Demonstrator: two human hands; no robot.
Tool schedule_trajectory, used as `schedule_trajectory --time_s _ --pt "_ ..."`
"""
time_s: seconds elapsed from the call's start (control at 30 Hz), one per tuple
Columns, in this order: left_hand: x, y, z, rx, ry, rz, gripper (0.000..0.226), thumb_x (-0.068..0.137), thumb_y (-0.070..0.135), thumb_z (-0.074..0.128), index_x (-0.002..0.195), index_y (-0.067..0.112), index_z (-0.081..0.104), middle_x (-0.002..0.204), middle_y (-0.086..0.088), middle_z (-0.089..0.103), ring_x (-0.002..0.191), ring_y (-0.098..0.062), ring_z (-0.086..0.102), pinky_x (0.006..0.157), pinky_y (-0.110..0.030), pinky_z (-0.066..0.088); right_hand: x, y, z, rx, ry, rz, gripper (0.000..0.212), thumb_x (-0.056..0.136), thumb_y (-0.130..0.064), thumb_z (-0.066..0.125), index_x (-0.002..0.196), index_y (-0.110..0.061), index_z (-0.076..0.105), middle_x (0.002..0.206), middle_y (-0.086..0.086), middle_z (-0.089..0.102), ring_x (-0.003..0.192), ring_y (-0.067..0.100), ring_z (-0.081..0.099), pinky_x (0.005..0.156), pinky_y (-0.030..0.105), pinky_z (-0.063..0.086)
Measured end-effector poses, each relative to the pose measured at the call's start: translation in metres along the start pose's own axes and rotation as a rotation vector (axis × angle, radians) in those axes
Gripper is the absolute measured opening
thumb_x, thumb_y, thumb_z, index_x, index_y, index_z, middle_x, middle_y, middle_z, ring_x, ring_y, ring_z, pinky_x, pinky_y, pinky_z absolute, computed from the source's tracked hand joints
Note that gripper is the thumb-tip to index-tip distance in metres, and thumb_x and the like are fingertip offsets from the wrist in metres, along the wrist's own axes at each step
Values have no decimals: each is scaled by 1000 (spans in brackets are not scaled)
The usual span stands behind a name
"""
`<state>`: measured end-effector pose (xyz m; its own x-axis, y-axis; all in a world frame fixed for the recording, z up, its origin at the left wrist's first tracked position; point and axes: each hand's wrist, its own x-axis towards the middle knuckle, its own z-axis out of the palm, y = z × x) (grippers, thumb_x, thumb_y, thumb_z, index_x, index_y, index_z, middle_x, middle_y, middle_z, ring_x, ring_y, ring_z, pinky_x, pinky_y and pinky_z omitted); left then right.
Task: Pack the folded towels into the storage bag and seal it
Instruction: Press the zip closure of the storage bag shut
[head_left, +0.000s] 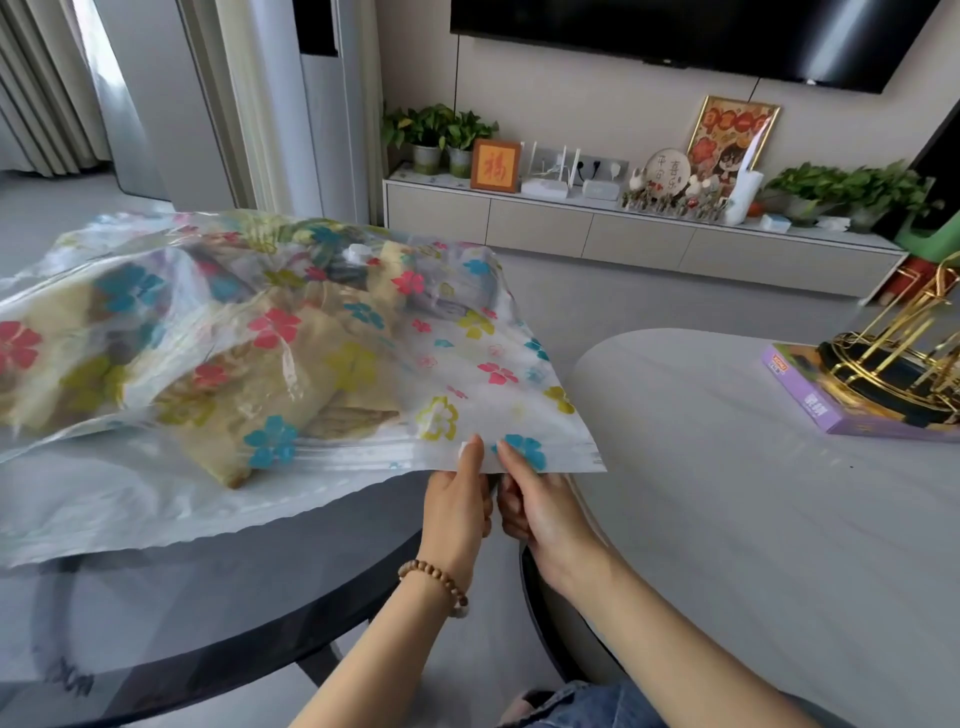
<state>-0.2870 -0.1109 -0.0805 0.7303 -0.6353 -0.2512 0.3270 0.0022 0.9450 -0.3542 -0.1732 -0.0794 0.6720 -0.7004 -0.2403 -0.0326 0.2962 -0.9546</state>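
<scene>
Your left hand (457, 512) and right hand (543, 514) pinched the sealing edge of the glossy, flower-printed plastic bag (467, 364), fingers (514, 512) curled beneath. Nubby yellow towels (270, 384) lay inside, above the dark glass desk (260, 613); glare blurred their folds.

The clear plastic storage bag with coloured flowers (208, 322) runs off the left edge of the frame, so its far end cannot be seen. The folded yellowish towels (244, 415) inside look smeared behind the plastic, too blurry to count. In the lower middle, the left hand (457, 509) and the right hand (540, 514) hide their fingers under the bag's edge; only the thumbs show. The shiny gold wire rack (904, 364) is cut off at the right edge. The words on the flat purple box (800, 400) under it are too small to read.
</scene>
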Motion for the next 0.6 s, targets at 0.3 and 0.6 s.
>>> schedule_trajectory --time_s 0.3,0.6 --pt "-4 4 -38 1 93 -50 51 92 34 52 50 21 26 42 7 22 36 -8 18 36 -19 17 3 2 -17 -23 69 75 44 91 -28 59 52 -16 41 39 -5 31 32 6 22 37 19 15" --pt "-6 17 -71 85 84 -49 57 93 43 47 44 19 31 38 5 30 34 -9 27 40 -21 23 -1 20 62 28 109 111 36 89 -41 59 60 -20 52 42 -5 40 35 9 35 37 19 28"
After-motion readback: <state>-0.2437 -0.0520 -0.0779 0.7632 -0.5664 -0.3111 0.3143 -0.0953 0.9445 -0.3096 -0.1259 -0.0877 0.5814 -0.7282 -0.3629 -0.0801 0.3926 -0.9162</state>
